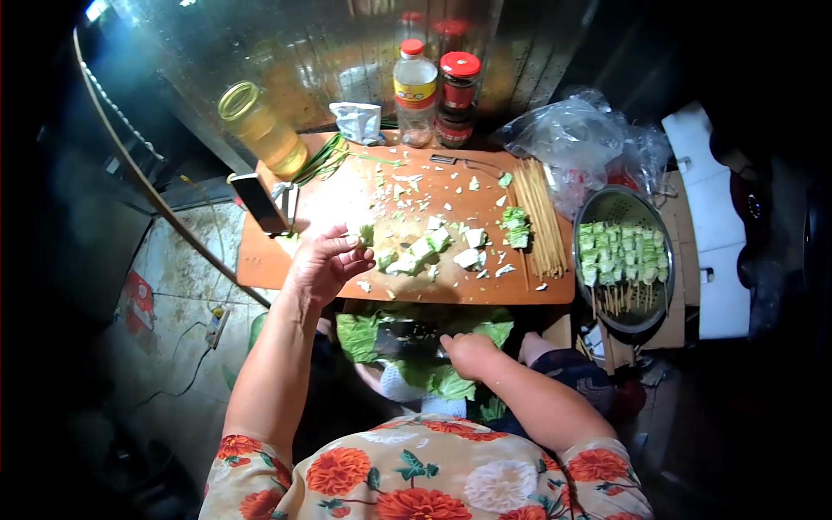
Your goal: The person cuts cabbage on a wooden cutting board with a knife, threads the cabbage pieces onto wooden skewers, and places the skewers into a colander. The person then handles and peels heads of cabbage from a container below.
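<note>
My left hand is raised over the left part of the wooden cutting board. Its fingers pinch a small green cabbage piece. Below the board's front edge, my right hand grips a cleaver, its dark wide blade pointing left above large cabbage leaves. Cut cabbage pieces and white scraps lie across the middle of the board. One skewer of cabbage rests beside a bundle of bare wooden skewers on the right.
A grey colander with several cabbage skewers stands at the right. Behind the board are a yellow-liquid jar, a red-capped bottle and red-lidded jars. A phone leans at the left; plastic bags lie back right.
</note>
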Motion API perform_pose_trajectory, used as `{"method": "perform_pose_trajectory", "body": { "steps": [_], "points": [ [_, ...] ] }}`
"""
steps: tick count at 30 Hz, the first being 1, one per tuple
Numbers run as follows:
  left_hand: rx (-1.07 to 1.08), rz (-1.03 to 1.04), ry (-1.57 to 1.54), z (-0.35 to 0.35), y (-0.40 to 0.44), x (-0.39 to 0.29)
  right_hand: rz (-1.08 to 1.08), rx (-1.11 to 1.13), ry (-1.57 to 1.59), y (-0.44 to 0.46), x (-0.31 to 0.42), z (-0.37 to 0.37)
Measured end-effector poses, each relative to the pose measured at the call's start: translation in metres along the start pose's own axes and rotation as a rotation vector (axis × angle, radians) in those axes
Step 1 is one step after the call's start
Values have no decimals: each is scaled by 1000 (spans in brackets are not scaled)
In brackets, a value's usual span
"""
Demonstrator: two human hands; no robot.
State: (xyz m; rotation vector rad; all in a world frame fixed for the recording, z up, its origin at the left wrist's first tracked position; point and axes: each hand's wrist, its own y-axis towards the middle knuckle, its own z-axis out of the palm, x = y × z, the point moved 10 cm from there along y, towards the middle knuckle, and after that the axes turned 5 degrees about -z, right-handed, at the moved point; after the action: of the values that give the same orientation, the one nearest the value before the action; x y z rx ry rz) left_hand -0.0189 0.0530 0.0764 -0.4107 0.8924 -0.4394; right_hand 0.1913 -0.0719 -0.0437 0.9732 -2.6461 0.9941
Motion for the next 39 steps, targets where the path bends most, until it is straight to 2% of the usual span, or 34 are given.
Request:
{"method": "perform_pose_trajectory", "body": {
  "steps": [2, 4, 6, 8, 11, 12, 14, 18, 20, 21, 22, 23, 24, 26, 30, 39],
  "points": [
    [21, -18, 6, 10, 10, 7, 56, 66, 4, -3, -10, -9],
    [35, -37, 12, 20, 20, 13, 158, -156, 112, -4, -28, -55],
    [38, 11, 66, 35, 28, 10, 340, -545, 269, -20, -68, -106],
    [29, 30, 64, 46, 34, 13, 506, -678, 246, -38, -107, -136],
    [-22, 57, 69, 52, 43, 20, 720, -699, 238, -53, -159, -146],
    [-14, 59, 62, 55, 46, 23, 723, -702, 228, -51, -165, -145],
    [2, 114, 126, 64, 53, 25, 847, -690, 337, -55, -188, -136],
    [-17, 107, 110, 70, 54, 31, 789, -723, 400, -41, -210, -114],
    [-8, 98, 66, 75, 53, 26, 739, -789, 381, -43, -199, -127],
    [-33, 112, 32, 68, 57, 24, 684, -873, 607, -45, -197, -125],
    [-59, 128, -5, 59, 63, 24, 616, -947, 832, -45, -190, -128],
    [-65, 142, -10, 56, 65, 19, 535, -1018, 686, -47, -174, -150],
    [-111, 122, -45, 49, 67, 18, 351, -1033, 751, -47, -152, -161],
    [-164, 113, -84, 38, 70, 14, 150, -1039, 719, -52, -100, -181],
    [-242, 173, -64, 28, 63, 3, -134, -939, 695, -58, -16, -200],
    [-216, 222, -49, 23, 63, -12, -89, -944, 752, -50, -7, -205]
  ]
}}
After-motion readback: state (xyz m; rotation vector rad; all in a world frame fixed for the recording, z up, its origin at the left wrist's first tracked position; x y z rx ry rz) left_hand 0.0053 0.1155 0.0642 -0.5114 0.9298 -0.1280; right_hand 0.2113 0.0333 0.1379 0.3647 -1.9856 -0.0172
